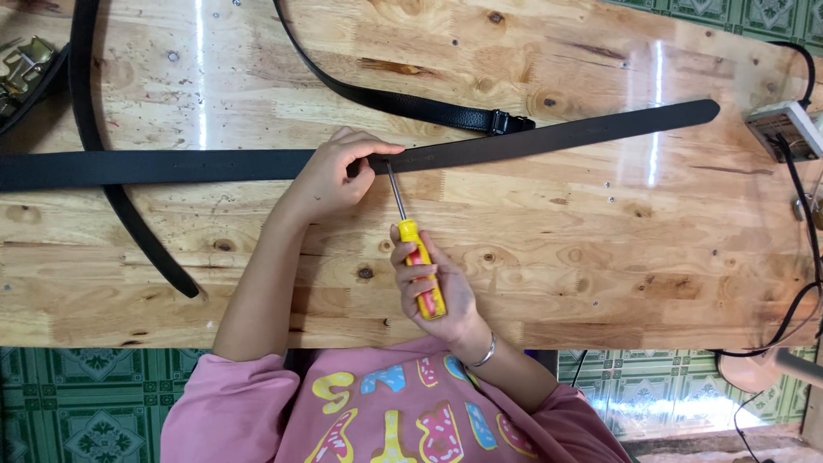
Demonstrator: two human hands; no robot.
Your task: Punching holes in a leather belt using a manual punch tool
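The long black belt [531, 141] lies flat across the wooden surface [600, 249], running from the left edge to its tapered tip at the upper right, and the work in hand looks like poking or widening a hole in it with the screwdriver [417, 257]. The tool's metal shaft points up and slightly left, its tip meeting the belt's lower edge just under the left fingers. The left hand [330, 176] presses down on the strap, fingers curled over it and thumb and forefinger pinched close around the spot where the tip lands (the exact hole is hidden beneath them). The right hand [433, 287] is wrapped shut around the yellow and red handle, wrist bent back toward the body, a thin bangle at the wrist. Judging from this, the next move calls for steady downward pressure with the strap kept from sliding. Both forearms reach out from pink sleeves at the near edge. 2 further black belts [411, 103] curve across the upper left, well apart from the tool, and a small white device [784, 129] with cables sits at the right edge.
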